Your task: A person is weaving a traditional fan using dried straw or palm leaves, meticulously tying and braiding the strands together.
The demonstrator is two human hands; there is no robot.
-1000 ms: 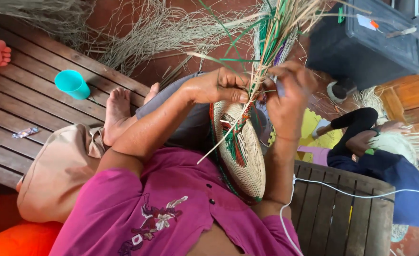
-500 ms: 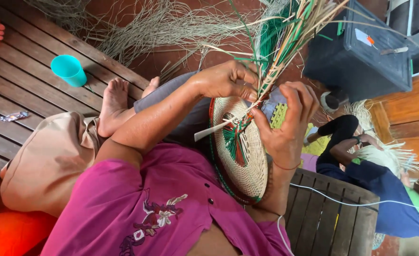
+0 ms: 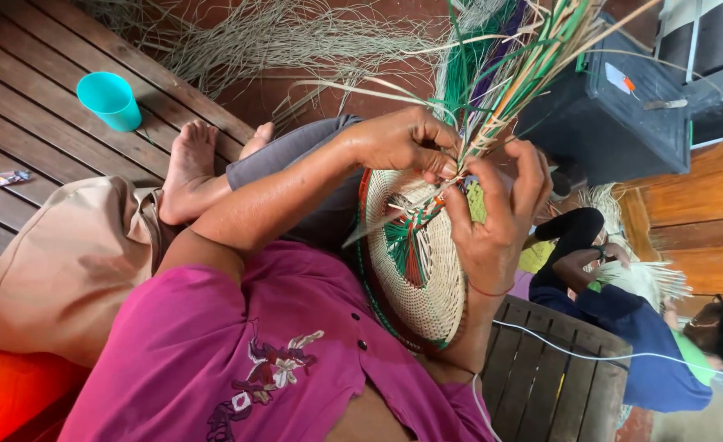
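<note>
I see the round woven basket base (image 3: pixel 417 270) propped on edge in my lap, cream coils with green and red bands, its rim toward the top. My left hand (image 3: pixel 406 143) is pinched shut on the pale straw strands (image 3: pixel 492 106) right where they leave the rim, thumb and fingertips pressed together. My right hand (image 3: pixel 492 225) cups the far face of the disc, fingers spread and curled over the edge beside the same spot; it steadies rather than clamps. The loose green and natural fibres fan up and away from there. I judge this to be mid-stitch on the outer coil. The next move calls for keeping the pinch tight while a strand is drawn snug. A teal cup (image 3: pixel 109 100) stands on the wooden slats (image 3: pixel 26 131), well apart.
</note>
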